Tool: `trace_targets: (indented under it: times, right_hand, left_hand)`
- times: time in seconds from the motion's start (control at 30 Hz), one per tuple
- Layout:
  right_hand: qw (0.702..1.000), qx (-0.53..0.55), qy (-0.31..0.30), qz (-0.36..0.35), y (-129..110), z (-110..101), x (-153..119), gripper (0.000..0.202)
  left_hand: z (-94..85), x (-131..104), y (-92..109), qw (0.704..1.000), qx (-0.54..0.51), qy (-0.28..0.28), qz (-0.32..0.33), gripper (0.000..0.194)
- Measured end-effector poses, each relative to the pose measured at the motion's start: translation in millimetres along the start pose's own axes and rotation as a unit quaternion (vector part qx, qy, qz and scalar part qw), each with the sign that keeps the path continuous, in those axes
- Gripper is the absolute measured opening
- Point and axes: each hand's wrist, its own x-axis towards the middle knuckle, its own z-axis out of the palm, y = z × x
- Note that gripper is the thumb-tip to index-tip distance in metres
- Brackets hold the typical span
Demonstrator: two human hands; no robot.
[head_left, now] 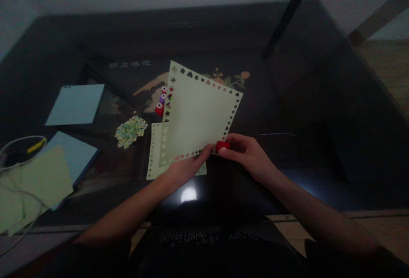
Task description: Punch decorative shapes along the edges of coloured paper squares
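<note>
A pale green sheet (200, 114) with star, heart and flower holes along its edges is held up, tilted, above the dark table. My left hand (188, 168) grips its lower edge, thumb on top and the other fingers hidden beneath. At the sheet's lower right corner, my right hand (244, 152) is closed on a small red punch (223, 146). Under the held sheet lies another punched pale green sheet (154, 152). Several red and purple punches (159, 108) stand partly hidden behind the held sheet's left edge.
A heap of small paper cutouts (131, 131) lies left of the sheets. Farther left are a blue sheet (76, 104), another blue sheet (68, 154), green sheets (41, 184) and a white cable (24, 138). A dark pole (290, 13) rises at the back right of the glossy table (319, 99).
</note>
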Motion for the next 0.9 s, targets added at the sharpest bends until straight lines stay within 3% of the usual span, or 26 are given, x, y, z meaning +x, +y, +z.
trace_targets:
  times: [0.57,0.77,0.9]
  right_hand:
    - [1.0,0.003,0.0,-0.019,1.6,-0.1,0.4,0.025]
    - [0.999,-0.02,-0.013,-0.034,-2.8,0.3,-1.0,0.024]
    - [0.998,-0.026,-0.021,-0.045,-5.4,1.1,-1.9,0.023]
  left_hand:
    - [-0.4,0.3,3.7,1.0,-0.017,0.007,-0.011,0.035]
    - [-1.4,0.2,10.0,0.997,-0.074,-0.032,0.007,0.037]
    - [-0.1,-2.2,12.6,0.993,-0.09,-0.066,-0.037,0.039]
